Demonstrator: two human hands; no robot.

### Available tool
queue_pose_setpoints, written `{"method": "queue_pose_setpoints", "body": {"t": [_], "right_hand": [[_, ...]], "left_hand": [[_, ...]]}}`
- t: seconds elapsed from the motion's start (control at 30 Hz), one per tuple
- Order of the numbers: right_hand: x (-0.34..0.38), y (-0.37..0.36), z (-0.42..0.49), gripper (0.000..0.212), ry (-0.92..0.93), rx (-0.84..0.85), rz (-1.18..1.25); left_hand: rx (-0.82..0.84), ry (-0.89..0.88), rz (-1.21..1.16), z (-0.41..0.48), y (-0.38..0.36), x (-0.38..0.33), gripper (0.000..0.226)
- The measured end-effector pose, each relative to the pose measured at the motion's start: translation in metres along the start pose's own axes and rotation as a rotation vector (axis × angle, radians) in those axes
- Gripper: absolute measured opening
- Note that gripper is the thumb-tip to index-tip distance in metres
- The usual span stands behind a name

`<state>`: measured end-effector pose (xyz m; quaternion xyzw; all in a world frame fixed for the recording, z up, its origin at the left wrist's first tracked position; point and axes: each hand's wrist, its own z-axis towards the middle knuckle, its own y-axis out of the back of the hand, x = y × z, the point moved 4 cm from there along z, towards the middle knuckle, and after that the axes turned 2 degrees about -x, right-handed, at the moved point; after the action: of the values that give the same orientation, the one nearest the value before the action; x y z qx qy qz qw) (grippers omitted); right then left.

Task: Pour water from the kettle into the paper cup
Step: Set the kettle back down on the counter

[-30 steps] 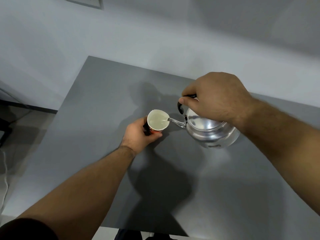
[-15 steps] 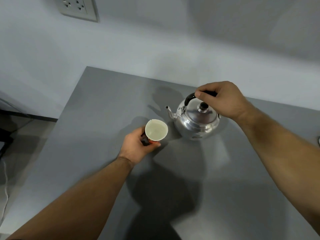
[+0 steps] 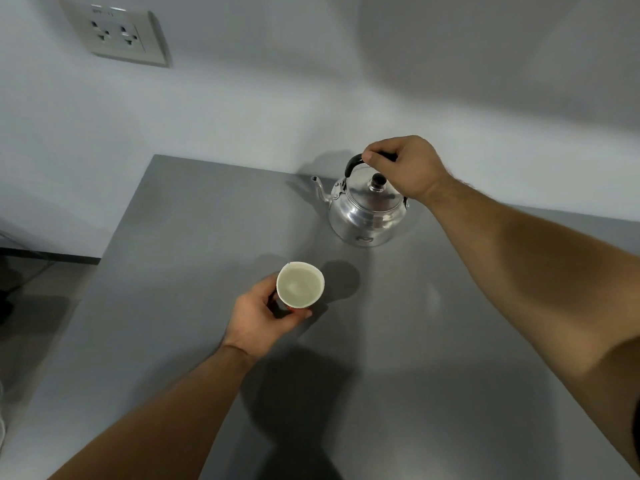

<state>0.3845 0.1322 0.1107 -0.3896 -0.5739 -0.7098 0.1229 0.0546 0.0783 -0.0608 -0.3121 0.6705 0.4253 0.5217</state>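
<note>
A shiny metal kettle [image 3: 367, 211] stands upright on the grey table [image 3: 173, 254], far from me, its spout pointing left. My right hand [image 3: 405, 164] is closed around its black handle from above. The paper cup [image 3: 300, 285], white inside with a red base, sits nearer to me and to the left of the kettle, with liquid in it. My left hand [image 3: 259, 315] wraps the cup's near side. Cup and kettle are well apart.
A white wall rises behind the table, with a double power socket [image 3: 117, 34] at the upper left. The table's left edge drops to a darker floor [image 3: 31, 299] with cables.
The kettle went from tilted with its spout over the cup to upright, then moved away to the far right and now stands on the table. My left hand kept hold of the cup.
</note>
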Motion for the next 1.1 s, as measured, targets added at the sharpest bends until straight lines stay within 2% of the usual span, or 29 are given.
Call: {"method": "queue_pose_setpoints", "body": {"t": [0.7, 0.77, 0.9, 1.1], "right_hand": [[0.008, -0.004, 0.02, 0.014, 0.024, -0.01, -0.05], [0.01, -0.004, 0.017, 0.021, 0.061, -0.023, -0.128], [0.019, 0.0, 0.0, 0.049, 0.101, -0.099, -0.3], [0.032, 0.021, -0.05, 0.046, 0.114, -0.217, -0.301]], "left_hand": [[0.0, -0.004, 0.008, -0.003, 0.002, -0.009, 0.067], [0.002, -0.002, 0.034, -0.003, 0.002, -0.01, 0.066], [0.03, 0.028, 0.07, -0.003, 0.003, -0.012, 0.068], [0.064, 0.024, 0.201, -0.006, 0.013, -0.025, 0.066]]}}
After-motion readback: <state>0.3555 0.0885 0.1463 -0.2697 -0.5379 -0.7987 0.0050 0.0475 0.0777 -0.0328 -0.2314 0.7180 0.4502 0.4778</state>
